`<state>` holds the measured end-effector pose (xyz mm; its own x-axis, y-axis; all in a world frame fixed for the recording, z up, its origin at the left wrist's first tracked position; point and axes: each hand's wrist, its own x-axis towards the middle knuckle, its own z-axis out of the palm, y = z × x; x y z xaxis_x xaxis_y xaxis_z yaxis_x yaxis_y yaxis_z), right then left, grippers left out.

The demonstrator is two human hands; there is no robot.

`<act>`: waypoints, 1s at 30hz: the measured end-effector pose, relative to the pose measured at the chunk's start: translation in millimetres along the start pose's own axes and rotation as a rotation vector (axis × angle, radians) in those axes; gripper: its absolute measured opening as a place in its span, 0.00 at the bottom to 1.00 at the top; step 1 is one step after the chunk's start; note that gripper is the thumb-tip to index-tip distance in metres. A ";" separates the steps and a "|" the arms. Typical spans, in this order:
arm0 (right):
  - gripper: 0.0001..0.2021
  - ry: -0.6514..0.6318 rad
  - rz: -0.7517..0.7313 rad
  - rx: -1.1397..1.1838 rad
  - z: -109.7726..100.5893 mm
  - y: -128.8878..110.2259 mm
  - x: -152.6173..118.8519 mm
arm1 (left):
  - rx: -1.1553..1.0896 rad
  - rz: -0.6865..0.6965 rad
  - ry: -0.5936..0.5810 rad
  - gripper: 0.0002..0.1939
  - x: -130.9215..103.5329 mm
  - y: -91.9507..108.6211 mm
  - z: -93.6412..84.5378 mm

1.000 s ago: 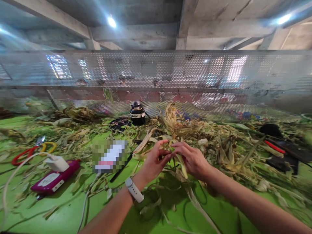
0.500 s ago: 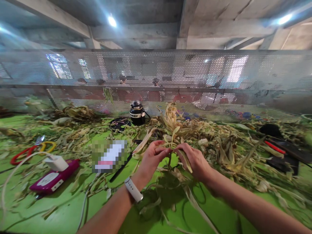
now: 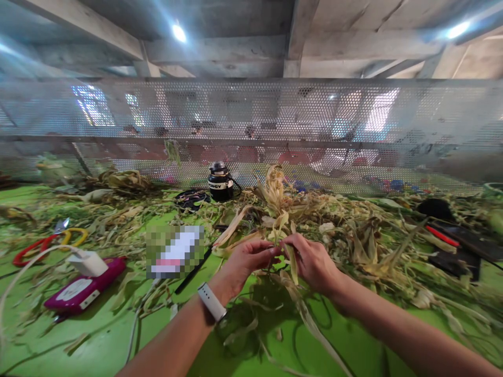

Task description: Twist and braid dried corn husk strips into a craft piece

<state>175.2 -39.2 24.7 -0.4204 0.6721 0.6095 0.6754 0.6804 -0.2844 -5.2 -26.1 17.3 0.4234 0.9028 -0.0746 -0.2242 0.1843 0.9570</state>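
Observation:
My left hand (image 3: 253, 256) and my right hand (image 3: 310, 255) meet over the green table, fingertips almost touching. Both are closed in a pinch on a piece made of dried corn husk strips (image 3: 280, 226), whose pale ends stick up between them. One flat husk strip (image 3: 292, 262) hangs down at my right fingers. The exact grip points are partly hidden by the fingers. Just behind the hands rises a heap of dried corn husks (image 3: 275, 191). A long loose husk strip (image 3: 310, 319) lies on the table below my right hand.
Left stand scissors (image 3: 35, 252) with red and yellow handles, a purple power strip (image 3: 86, 288) with a white plug, and a blurred-out phone-like object (image 3: 178, 254). A black jar (image 3: 220, 183) stands behind. A perforated metal screen (image 3: 251, 112) borders the table. Dark items (image 3: 456, 251) lie right.
Both hands have lowered slightly toward me. My right fingers have turned, and the strip there hangs more upright now. The view has shifted a little.

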 end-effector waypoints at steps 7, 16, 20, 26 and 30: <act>0.07 0.019 0.424 0.459 -1.1 -9.5 9.8 | -0.015 0.151 0.068 0.13 0.6 1.5 6.1; 0.16 -0.096 0.634 0.729 14.7 -2.8 13.6 | 0.088 0.276 0.274 0.13 4.6 -0.8 5.6; 0.12 -0.133 0.379 0.370 16.6 -4.4 8.1 | 0.064 0.218 0.412 0.14 2.7 2.1 7.1; 0.06 -0.039 -0.171 -0.384 -0.6 -17.5 2.2 | 0.283 0.255 0.441 0.13 1.3 3.2 4.2; 0.10 0.058 -0.231 -0.451 -15.6 -15.6 5.3 | 0.353 0.272 0.384 0.15 -0.7 4.6 5.6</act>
<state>171.9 -50.8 43.9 -0.5642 0.4927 0.6625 0.7682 0.6073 0.2026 -1.6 -28.1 23.3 0.0288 0.9878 0.1532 0.0533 -0.1545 0.9866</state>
